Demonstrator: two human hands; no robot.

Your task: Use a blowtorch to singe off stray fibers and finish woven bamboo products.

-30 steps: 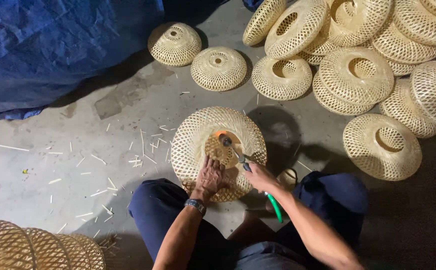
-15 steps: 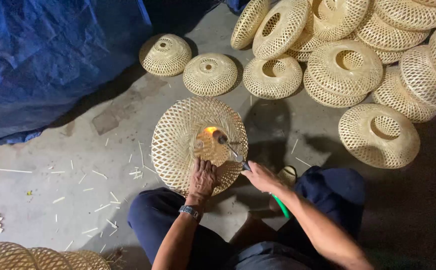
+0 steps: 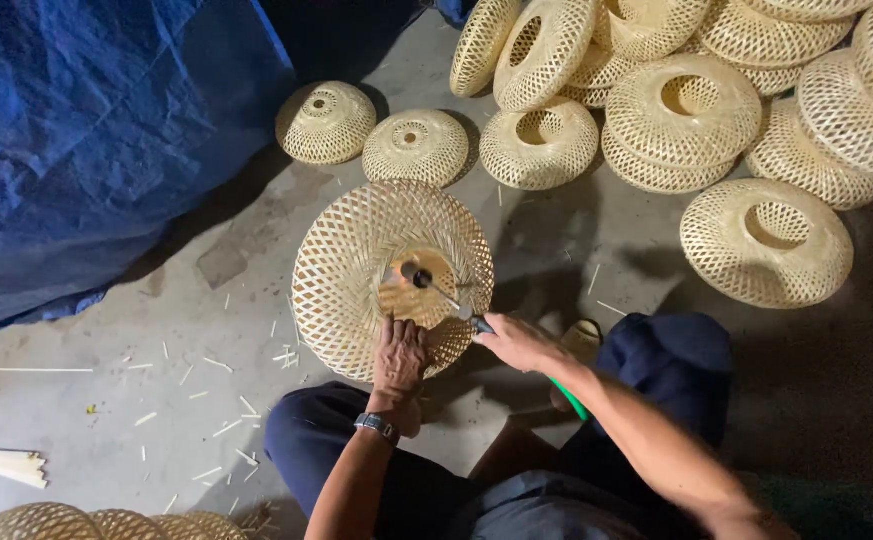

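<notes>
Woven of pale bamboo strips, a round domed lampshade [image 3: 356, 260] stands tilted on the grey concrete floor [image 3: 206, 330] just in front of the seated person's knees, its open centre lit orange from within; the left hand [image 3: 399, 358] lies on the shade's near rim, fingers curled over the weave and gripping it, a dark watch [image 3: 376, 427] on the wrist; the right hand [image 3: 518, 343] is closed around a thin metal tool with a green hose [image 3: 573, 402] trailing from it, the tool's dark tip [image 3: 418, 277] reaching into the shade's centre hole; whether a flame burns at the tip I cannot tell, only the glow shows. Short bamboo slivers [image 3: 218, 428] lie scattered over the floor to the left; a blue tarpaulin [image 3: 86, 150] covers the far left; a heap of similar woven bamboo shades [image 3: 676, 110] is piled at the upper right, with two smaller ones [image 3: 414, 147] set apart near the tarpaulin.
</notes>
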